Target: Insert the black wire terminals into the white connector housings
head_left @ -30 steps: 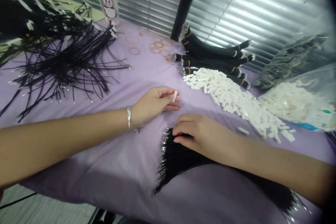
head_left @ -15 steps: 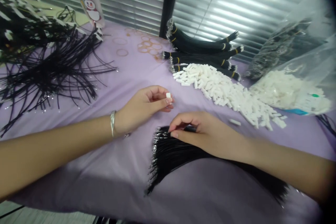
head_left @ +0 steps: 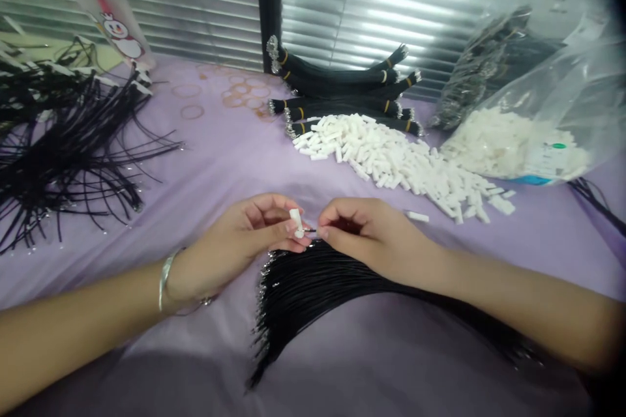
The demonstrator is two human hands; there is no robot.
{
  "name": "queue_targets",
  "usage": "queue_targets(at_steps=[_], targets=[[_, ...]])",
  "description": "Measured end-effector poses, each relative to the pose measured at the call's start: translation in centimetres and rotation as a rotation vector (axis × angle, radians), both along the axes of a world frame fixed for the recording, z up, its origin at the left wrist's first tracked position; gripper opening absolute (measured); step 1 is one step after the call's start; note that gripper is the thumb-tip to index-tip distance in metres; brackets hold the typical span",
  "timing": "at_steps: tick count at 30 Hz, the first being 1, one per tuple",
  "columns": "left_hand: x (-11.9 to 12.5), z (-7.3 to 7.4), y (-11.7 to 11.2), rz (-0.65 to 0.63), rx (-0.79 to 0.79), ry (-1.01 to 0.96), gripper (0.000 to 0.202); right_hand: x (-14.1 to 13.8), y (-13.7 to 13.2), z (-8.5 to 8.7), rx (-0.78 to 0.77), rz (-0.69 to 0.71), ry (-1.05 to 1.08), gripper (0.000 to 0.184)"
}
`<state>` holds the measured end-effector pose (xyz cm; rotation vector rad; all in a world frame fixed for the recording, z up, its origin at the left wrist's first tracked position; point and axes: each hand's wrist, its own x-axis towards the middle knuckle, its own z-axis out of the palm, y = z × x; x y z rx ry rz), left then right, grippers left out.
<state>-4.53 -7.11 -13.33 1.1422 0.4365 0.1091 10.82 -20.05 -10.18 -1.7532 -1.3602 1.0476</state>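
Note:
Between thumb and fingers, my left hand [head_left: 259, 225] pinches a small white rectangular piece [head_left: 296, 220], tilted upright. Facing it, my right hand [head_left: 366, 228] is closed on the end of a thin black cord [head_left: 310, 230]. The cord's tip meets the lower end of the white piece; whether it is inside, I cannot tell. Both hands are just above a fanned bundle of black cords [head_left: 323, 287] with shiny silvery tips. Beyond the hands lies a heap of similar white pieces [head_left: 381, 156], with one loose piece [head_left: 417, 216] near my right hand.
Tied bundles of black cords [head_left: 342, 88] lie behind the heap. At right stands a clear plastic bag [head_left: 533, 143] of white pieces. Loose cords with white pieces [head_left: 73, 137] spread at left, near a plastic cup [head_left: 110, 19] with a red straw. Purple cloth [head_left: 195, 169] covers the table.
My right hand has lifted a cord end from the bundle and brought it to the white piece in my left hand. The view has shifted to the right.

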Motion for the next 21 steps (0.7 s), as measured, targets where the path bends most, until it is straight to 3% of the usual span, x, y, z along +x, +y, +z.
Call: queue_targets(at_steps=[6,21], targets=[[0.3,-0.2,0.2,-0.012,-0.01,0.025,0.013,0.5,0.1,-1.1,-0.019,-0.013,-0.006,0.01],[0.6,-0.3,0.4,-0.03,0.012,0.083,0.013,0.3,-0.2,-2.0,0.028,-0.043,-0.03,0.008]])
